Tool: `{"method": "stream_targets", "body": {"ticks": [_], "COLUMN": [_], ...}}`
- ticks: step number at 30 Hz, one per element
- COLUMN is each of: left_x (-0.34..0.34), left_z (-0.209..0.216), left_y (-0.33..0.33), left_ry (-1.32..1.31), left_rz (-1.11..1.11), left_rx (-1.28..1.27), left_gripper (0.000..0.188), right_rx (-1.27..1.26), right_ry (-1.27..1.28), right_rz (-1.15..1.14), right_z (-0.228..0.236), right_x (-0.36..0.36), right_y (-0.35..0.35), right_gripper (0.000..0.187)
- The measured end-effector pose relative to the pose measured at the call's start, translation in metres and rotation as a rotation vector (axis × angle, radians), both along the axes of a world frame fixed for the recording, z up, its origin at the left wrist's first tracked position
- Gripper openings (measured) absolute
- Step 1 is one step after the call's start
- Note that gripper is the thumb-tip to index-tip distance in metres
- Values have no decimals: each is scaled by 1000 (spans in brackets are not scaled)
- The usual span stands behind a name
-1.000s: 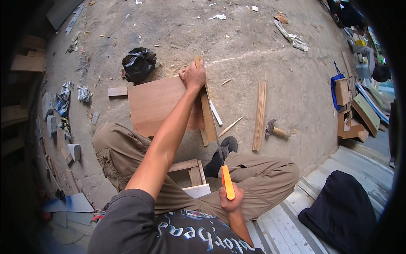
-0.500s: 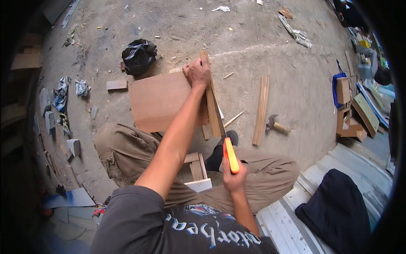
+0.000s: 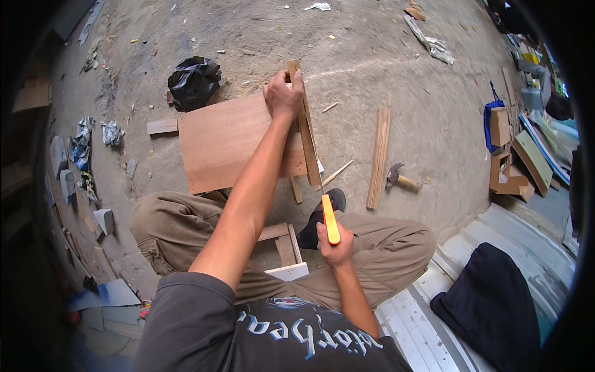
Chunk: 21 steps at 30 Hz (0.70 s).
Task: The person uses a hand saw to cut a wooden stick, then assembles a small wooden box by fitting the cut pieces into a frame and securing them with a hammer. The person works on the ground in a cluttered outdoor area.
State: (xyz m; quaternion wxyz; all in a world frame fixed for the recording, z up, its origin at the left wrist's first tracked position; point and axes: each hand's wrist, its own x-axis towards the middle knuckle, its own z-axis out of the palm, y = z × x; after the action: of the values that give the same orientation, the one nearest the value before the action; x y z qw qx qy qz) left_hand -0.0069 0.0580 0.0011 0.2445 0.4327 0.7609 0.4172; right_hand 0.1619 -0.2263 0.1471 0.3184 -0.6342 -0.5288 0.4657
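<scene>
My left hand is closed round the far part of a narrow wooden strip, which lies along the right edge of a reddish-brown wooden panel or box. My right hand grips the orange-yellow handle of a handsaw over my lap. The saw's thin blade points away from me along the right side of the strip; how deep it sits in the wood, I cannot tell.
Right of the strip lie a longer wooden board and a claw hammer. A black plastic bag and a wood block sit at the left. A small wooden frame lies between my legs; dark cloth rests at the lower right.
The strip and my left hand have shifted slightly away from me, and the panel has turned a little with them. My right hand and the saw have moved slightly left in the picture.
</scene>
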Motion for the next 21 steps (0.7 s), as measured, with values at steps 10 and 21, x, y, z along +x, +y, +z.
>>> {"method": "stream_targets", "body": {"ticks": [10, 21], "left_x": [8, 3], "left_z": [14, -14], "left_y": [-26, -116], "left_ry": [-42, 326], "left_rz": [-30, -391], "left_rx": [60, 326], "left_gripper": [35, 44], "right_rx": [28, 192], "right_ry": [-55, 23], "right_rz": [-23, -115], "right_z": [22, 18], "right_x": [0, -24], "right_y": [-3, 17], "right_gripper": [20, 28]}}
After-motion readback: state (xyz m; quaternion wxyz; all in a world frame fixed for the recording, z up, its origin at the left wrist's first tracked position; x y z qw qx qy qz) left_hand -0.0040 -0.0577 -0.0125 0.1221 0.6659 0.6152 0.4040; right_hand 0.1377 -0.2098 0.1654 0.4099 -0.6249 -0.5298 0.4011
